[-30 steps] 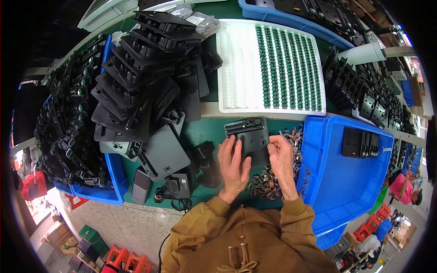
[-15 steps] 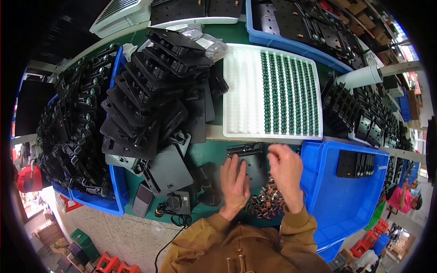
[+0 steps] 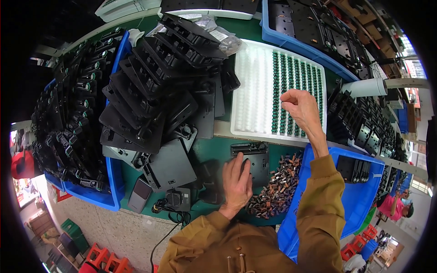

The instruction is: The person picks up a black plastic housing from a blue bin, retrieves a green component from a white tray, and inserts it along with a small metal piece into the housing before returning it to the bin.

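A flat black plastic plate point(image 3: 258, 164) with a raised holder along its far edge lies on the green table in front of me. My left hand point(image 3: 236, 185) rests on its left side, fingers stretched out and holding nothing I can see. Over the white foam tray point(image 3: 248, 102) my right hand point(image 3: 302, 111) is raised, thumb and fingertips pinched together; anything between them is too small to make out. Rows of small green and black parts point(image 3: 283, 86) stand in the tray's right portion. Beside the plate lies a heap of small copper-coloured and dark metal pieces point(image 3: 275, 193).
Black plates point(image 3: 170, 164) are piled high on the left, beside a blue bin point(image 3: 119, 177) of black assemblies. Another blue bin point(image 3: 364, 204) at the right holds a few black plates. A dark box-shaped device point(image 3: 140, 194) and a corded black adapter point(image 3: 178, 199) sit near the front edge.
My right hand has moved from above the plate and metal heap, up and right, to over the white tray. My left hand stays on the plate. The whole view has shifted slightly.
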Demonstrator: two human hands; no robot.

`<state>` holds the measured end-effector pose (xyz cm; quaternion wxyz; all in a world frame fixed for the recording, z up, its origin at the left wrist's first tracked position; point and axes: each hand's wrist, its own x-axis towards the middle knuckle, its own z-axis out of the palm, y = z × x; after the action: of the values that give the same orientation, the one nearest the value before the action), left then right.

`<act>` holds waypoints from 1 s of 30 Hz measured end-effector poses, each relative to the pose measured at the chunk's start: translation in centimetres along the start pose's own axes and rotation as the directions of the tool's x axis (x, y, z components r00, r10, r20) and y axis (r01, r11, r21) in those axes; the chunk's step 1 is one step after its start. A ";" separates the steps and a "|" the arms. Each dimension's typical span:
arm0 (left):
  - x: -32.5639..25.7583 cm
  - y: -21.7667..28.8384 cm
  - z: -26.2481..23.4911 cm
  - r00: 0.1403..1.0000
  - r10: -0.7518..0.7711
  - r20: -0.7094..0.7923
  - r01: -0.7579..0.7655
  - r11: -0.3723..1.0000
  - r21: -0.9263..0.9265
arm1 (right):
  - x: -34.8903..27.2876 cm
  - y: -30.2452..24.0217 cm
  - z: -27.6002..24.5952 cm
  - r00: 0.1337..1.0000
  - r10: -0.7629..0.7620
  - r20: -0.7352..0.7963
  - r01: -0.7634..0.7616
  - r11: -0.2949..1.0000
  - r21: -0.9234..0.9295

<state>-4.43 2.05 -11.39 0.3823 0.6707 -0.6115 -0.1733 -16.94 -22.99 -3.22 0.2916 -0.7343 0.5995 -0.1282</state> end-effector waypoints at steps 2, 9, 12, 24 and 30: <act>0.0 0.0 0.1 1.000 0.000 0.001 0.000 1.000 -0.001 | 0.6 0.9 0.0 0.999 -0.007 0.037 0.009 0.998 -0.062; -0.3 0.4 0.4 1.000 -0.005 -0.004 0.005 1.000 0.011 | 6.2 4.3 0.8 0.968 -0.017 -0.249 0.017 1.000 -0.002; -0.4 0.2 0.6 1.000 -0.019 -0.007 0.019 1.000 -0.001 | 7.6 4.7 0.6 0.965 -0.089 -0.247 0.092 0.996 -0.002; 0.1 0.2 0.3 1.000 -0.008 0.014 0.008 1.000 0.006 | -4.3 2.5 0.5 0.887 -0.372 0.273 0.431 0.880 -0.201; -0.3 0.2 0.3 1.000 -0.004 0.010 0.004 1.000 0.020 | -4.5 2.1 0.8 0.851 -0.453 0.266 0.509 0.836 -0.204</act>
<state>-4.81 2.22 -11.49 0.3723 0.6748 -0.6137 -0.1714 -19.32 -18.70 -4.37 0.2088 -0.9034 0.3724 -0.0388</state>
